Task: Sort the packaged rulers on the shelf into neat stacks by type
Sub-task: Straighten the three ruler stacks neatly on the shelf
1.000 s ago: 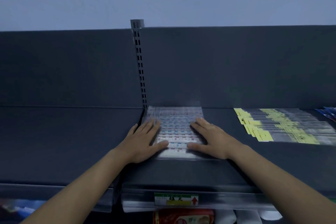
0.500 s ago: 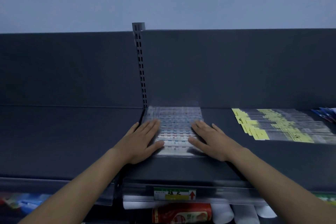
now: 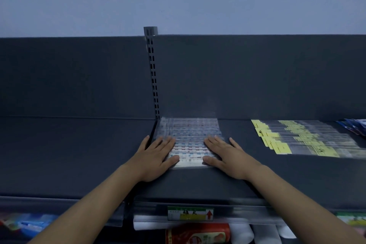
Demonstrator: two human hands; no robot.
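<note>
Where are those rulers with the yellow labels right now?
In the head view, the yellow-labelled rulers lie fanned out on the right side of the shelf, between the red-and-blue stack and blue packets.

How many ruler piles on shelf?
2: one pile under left hand and right hand; one yellow-labelled pile further right. Blue packets at right edge, cut off, may be a third.
</note>
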